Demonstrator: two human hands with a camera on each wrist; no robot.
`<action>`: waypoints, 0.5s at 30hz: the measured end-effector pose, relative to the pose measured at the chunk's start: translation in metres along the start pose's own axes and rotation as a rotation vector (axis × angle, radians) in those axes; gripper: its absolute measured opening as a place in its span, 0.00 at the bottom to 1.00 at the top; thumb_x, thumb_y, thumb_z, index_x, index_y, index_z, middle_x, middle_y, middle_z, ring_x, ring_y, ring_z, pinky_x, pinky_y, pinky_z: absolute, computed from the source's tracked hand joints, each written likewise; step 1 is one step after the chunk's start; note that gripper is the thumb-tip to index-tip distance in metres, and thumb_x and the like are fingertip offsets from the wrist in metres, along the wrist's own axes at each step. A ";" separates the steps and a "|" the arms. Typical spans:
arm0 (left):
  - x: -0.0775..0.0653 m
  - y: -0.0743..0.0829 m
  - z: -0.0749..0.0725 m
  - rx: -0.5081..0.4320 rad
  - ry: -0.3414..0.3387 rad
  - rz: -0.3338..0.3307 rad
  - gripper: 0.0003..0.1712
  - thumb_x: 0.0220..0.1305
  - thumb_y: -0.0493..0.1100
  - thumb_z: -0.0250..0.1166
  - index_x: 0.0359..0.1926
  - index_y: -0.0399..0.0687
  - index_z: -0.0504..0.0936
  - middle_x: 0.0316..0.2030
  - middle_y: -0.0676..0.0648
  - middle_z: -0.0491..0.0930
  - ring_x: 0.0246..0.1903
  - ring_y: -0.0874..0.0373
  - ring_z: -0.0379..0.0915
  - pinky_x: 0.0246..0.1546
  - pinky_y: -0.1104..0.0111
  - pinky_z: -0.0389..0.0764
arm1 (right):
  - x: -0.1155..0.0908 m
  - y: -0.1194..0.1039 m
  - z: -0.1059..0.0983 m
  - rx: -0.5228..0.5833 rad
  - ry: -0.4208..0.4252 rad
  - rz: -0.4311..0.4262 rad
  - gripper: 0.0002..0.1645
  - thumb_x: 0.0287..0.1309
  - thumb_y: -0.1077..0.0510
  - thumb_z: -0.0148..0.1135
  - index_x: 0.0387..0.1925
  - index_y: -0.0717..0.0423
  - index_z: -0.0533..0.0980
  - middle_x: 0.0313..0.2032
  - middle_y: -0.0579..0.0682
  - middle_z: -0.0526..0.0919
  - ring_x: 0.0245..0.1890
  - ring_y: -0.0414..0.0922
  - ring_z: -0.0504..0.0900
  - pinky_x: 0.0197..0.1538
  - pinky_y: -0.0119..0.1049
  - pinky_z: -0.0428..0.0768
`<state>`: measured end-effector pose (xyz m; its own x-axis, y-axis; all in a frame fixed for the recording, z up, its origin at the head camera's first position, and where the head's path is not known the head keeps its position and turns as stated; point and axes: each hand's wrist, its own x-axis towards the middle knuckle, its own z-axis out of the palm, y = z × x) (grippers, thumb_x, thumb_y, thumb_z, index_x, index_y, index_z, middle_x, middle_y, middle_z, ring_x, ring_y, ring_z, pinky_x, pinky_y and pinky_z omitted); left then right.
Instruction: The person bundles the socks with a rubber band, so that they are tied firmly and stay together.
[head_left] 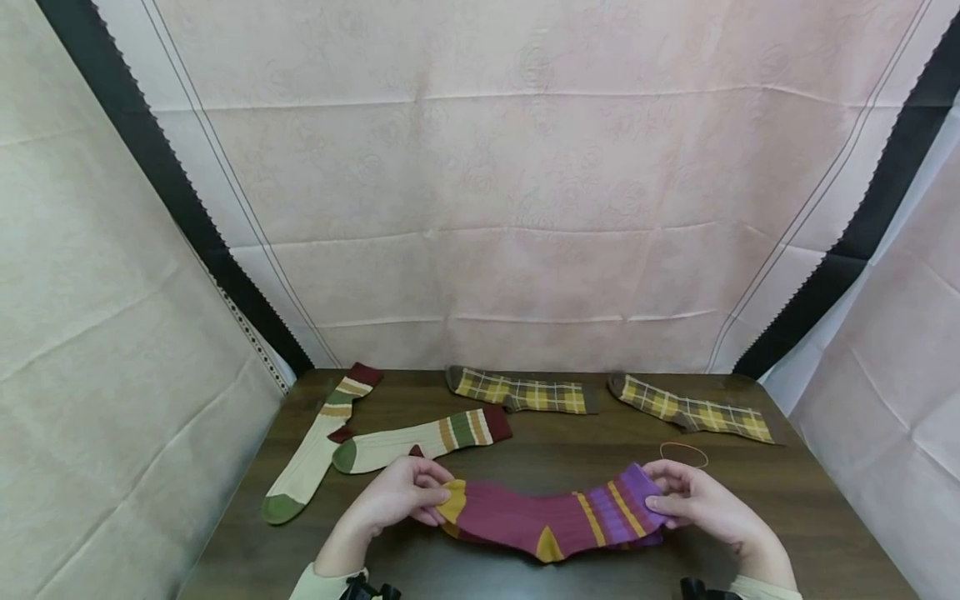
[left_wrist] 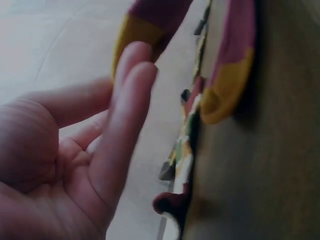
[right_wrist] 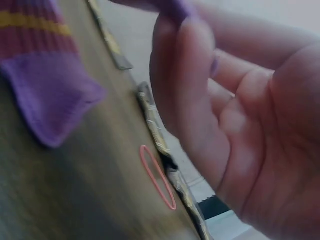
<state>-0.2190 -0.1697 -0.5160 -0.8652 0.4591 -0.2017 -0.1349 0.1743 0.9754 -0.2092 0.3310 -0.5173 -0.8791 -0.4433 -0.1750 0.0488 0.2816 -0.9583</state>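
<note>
A maroon sock [head_left: 517,510] with yellow toe and heel and a striped purple cuff stretches between both hands, near the front of the table. My left hand [head_left: 401,496] pinches its yellow toe between thumb and fingers. At the other end, my right hand [head_left: 697,504] pinches the purple cuff [head_left: 641,500]. A second matching sock lies below it on the table; its yellow toe [left_wrist: 227,92] shows in the left wrist view and its purple cuff [right_wrist: 50,95] in the right wrist view. The upper sock hides most of it in the head view.
Two cream socks with green toes, one slanted [head_left: 311,450] and one sideways [head_left: 423,442], lie at the left. Two yellow plaid socks, one central [head_left: 525,392] and one right [head_left: 697,410], lie along the back edge. A thin rubber band [head_left: 684,454] sits beyond my right hand.
</note>
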 end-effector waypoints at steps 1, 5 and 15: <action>0.001 -0.002 0.000 0.016 -0.002 -0.002 0.14 0.71 0.33 0.69 0.54 0.28 0.83 0.35 0.40 0.88 0.28 0.50 0.88 0.30 0.61 0.90 | 0.002 0.001 0.002 -0.005 0.001 0.005 0.28 0.73 0.61 0.67 0.65 0.73 0.68 0.46 0.59 0.85 0.41 0.50 0.86 0.39 0.42 0.89; 0.004 -0.009 0.002 0.078 0.011 -0.012 0.12 0.70 0.32 0.70 0.51 0.31 0.84 0.32 0.42 0.88 0.26 0.51 0.86 0.30 0.59 0.90 | 0.008 0.007 0.007 0.010 -0.013 0.024 0.26 0.72 0.63 0.66 0.63 0.75 0.70 0.44 0.57 0.85 0.42 0.50 0.87 0.42 0.43 0.89; 0.007 -0.019 0.001 0.203 0.080 -0.024 0.08 0.69 0.34 0.72 0.46 0.34 0.84 0.32 0.46 0.88 0.30 0.55 0.85 0.30 0.60 0.89 | 0.012 0.013 0.012 0.037 -0.027 0.088 0.18 0.72 0.65 0.65 0.54 0.75 0.72 0.38 0.53 0.84 0.38 0.46 0.86 0.41 0.41 0.89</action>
<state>-0.2223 -0.1683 -0.5358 -0.8996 0.3834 -0.2090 -0.0630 0.3597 0.9310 -0.2129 0.3190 -0.5346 -0.8573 -0.4414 -0.2650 0.1438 0.2890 -0.9465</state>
